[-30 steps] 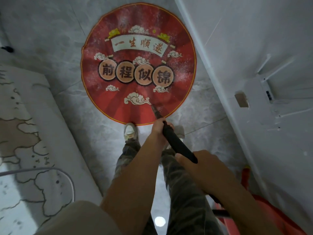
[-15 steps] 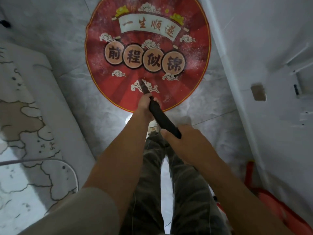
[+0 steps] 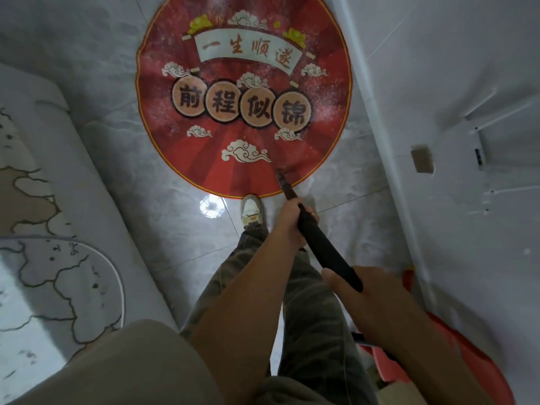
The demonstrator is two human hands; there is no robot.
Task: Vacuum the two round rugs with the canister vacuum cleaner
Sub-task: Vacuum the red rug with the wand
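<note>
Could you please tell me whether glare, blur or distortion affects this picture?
In the head view, a round light reflection glares on the floor tiles beside the shoe; the wide-angle lens bows the wall base; the red rug is sharp, the near sleeve soft.

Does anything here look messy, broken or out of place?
Yes. The red round rug is dusted with whitish specks, thickest toward its top and right side, and its left edge looks wavy. On the white wall at right, a small brownish rectangular patch looks like a chipped hole.
</note>
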